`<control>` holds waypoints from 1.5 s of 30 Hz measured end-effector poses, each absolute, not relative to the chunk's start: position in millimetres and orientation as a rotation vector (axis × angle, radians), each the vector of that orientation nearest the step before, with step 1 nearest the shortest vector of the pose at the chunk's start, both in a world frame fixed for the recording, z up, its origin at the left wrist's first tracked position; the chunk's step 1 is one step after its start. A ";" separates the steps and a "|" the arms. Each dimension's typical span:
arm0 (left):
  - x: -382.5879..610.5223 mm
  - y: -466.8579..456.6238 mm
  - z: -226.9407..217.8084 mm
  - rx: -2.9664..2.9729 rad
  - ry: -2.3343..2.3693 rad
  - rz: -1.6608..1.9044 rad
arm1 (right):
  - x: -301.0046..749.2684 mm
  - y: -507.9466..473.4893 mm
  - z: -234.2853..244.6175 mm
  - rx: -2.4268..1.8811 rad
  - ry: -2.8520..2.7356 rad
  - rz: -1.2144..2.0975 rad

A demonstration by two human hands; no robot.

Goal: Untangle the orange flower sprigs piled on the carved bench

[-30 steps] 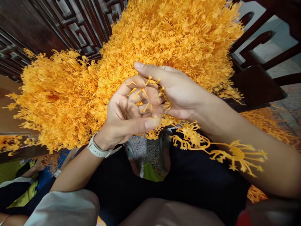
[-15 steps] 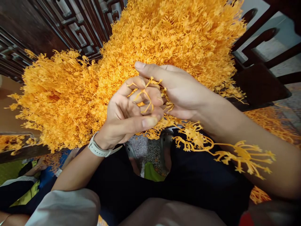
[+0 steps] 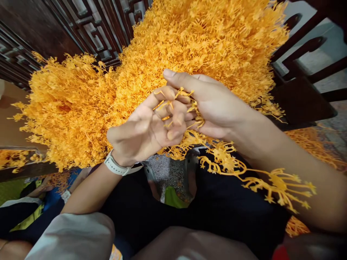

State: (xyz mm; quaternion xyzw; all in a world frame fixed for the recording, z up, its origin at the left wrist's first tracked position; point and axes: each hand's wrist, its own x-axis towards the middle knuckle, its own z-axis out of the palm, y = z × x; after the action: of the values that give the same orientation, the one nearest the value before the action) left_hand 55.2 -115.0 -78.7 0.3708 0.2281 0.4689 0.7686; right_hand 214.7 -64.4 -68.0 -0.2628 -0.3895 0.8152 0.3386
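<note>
My left hand (image 3: 151, 126) wears a pale watch strap (image 3: 116, 167) and is turned palm up. Its fingers are half curled and slightly blurred, with the thumb swung out to the left. Thin arms of an orange plastic sprig (image 3: 182, 93) pass between those fingers. My right hand (image 3: 214, 99) closes around more of the sprig from the right, thumb on top; its other fingers are partly hidden. Below its wrist hangs a branched orange strand (image 3: 230, 162) with star-shaped tips, reaching to a spread cluster (image 3: 279, 180) over my forearm.
A large heap of orange plastic sprigs (image 3: 200, 43) rises right behind my hands. Dark carved wooden lattice (image 3: 100, 32) stands at back left, and a dark wooden frame (image 3: 300, 97) at right. Another person's arm (image 3: 40, 186) shows at lower left. Speckled floor (image 3: 169, 173) lies between my knees.
My left thumb has swung away from the fingertips to the left, and the left fingers have shifted over the sprig. Both hands sit slightly further right in view.
</note>
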 end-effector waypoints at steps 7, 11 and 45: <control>54.2 -106.1 -87.7 0.536 0.594 0.995 | 208.0 -66.2 -77.4 -0.618 -0.964 2.180; 53.2 -104.5 -92.8 0.448 0.581 0.981 | 203.9 -68.0 -81.8 -0.698 -1.025 2.150; 10.0 -93.8 -68.4 0.391 0.620 0.827 | 237.3 -48.8 -48.9 -0.744 -1.333 1.926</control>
State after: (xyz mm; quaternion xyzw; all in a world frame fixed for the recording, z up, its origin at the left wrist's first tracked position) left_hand 10.0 -93.8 -68.4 0.1856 0.2945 0.3927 0.8512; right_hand 237.3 -48.8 -48.9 -0.2851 -0.5109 0.7383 0.3356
